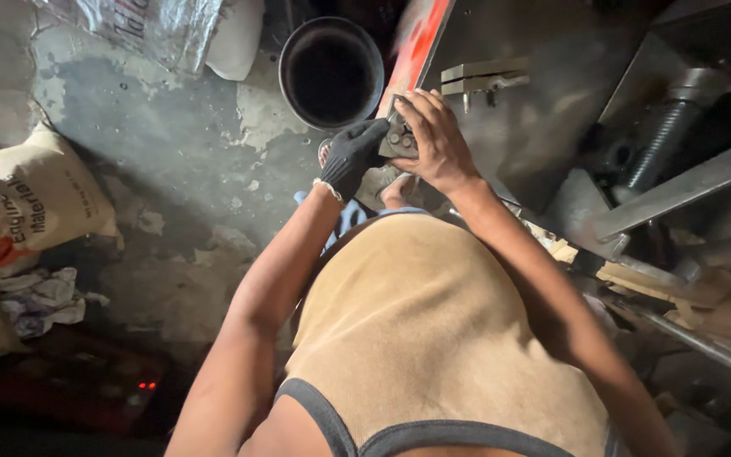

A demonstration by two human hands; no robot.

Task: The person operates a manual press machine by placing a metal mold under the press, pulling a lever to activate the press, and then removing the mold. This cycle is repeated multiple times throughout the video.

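My left hand (351, 157) wears a black glove and grips the left side of a small dark metal part (400, 140). My bare right hand (435, 140) curls over the same part from the right, fingers closed on it. Both hands meet just in front of a grey metal machine (552, 93) and its red-edged panel (412, 51). Most of the part is hidden under my fingers. My tan sleeveless top fills the lower middle of the view.
A black round bucket (332, 72) stands on the stained concrete floor (171, 152) just left of the machine. Printed sacks (31, 199) and rags (40, 300) lie at the left. A threaded steel screw (666, 135) and metal bars (687, 186) crowd the right.
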